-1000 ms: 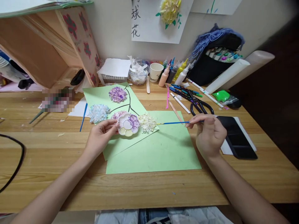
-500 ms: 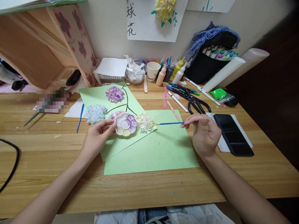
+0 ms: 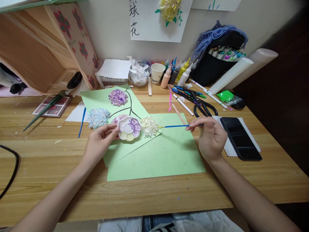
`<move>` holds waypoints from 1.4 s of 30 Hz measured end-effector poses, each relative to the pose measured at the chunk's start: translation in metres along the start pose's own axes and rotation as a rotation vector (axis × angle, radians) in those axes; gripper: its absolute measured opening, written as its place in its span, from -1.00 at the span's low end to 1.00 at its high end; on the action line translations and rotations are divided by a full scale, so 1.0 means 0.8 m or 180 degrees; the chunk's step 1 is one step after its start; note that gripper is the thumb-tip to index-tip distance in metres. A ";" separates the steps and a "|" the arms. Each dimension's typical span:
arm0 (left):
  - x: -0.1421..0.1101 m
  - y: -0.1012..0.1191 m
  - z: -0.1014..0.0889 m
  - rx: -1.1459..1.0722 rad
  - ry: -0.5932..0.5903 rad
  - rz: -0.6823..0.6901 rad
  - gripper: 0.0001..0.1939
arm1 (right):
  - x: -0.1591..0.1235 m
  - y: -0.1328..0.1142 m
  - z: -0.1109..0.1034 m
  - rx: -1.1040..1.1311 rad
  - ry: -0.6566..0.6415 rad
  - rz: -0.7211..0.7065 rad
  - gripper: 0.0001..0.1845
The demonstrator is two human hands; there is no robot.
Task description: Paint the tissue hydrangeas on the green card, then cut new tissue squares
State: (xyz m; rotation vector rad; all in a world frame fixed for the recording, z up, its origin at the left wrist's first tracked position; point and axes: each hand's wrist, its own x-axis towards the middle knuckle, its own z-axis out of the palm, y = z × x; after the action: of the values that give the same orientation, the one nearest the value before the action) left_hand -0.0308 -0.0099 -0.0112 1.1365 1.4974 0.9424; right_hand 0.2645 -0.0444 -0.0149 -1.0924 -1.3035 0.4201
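Observation:
My left hand (image 3: 100, 141) pinches the edge of a small flower-shaped paint palette (image 3: 128, 128) with purple and yellow paint, held over a green sheet (image 3: 113, 100). My right hand (image 3: 211, 137) grips a thin blue paintbrush (image 3: 175, 126) by its end, and the tip touches a pale yellow paper flower (image 3: 149, 126) on the sheet. The same sheet bears a purple paper flower (image 3: 118, 97), a light blue one (image 3: 98, 117) and black drawn stems. A second green sheet (image 3: 159, 151) lies under my right hand.
Black scissors (image 3: 204, 108), markers, paint bottles (image 3: 176, 74), a paper cup (image 3: 158, 72) and a bowl of paper scraps (image 3: 139, 77) line the back. A black phone (image 3: 240, 138) lies at right, a spare blue brush (image 3: 81, 121) at left, a wooden box (image 3: 41, 48) at far left.
Both hands keep their grips and the brush tip stays at the yellow flower. The view has drifted slightly, so everything sits a little further left and up.

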 end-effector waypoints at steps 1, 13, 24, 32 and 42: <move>0.000 0.000 0.000 0.0002 -0.0004 0.0006 -0.60 | 0.000 0.000 0.000 -0.0017 0.0024 0.0017 -0.62; -0.001 0.001 0.000 0.0078 0.0031 0.0052 -0.58 | 0.001 -0.001 0.001 -0.0070 0.0037 0.0131 -0.63; 0.000 -0.003 -0.002 0.0046 -0.0001 0.0077 -0.58 | 0.002 0.002 0.001 -0.0053 -0.0029 0.0135 -0.62; -0.001 0.000 0.000 0.0056 0.0048 0.0040 -0.57 | 0.004 0.002 0.000 -0.0081 0.0149 0.0073 -0.59; -0.001 -0.003 -0.001 0.0016 -0.0005 0.0072 -0.57 | 0.003 0.003 0.000 -0.0063 0.0128 -0.0002 -0.60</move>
State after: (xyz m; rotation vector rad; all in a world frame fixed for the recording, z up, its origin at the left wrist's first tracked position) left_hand -0.0323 -0.0110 -0.0127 1.1598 1.4892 0.9534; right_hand 0.2660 -0.0411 -0.0154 -1.1118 -1.2751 0.3836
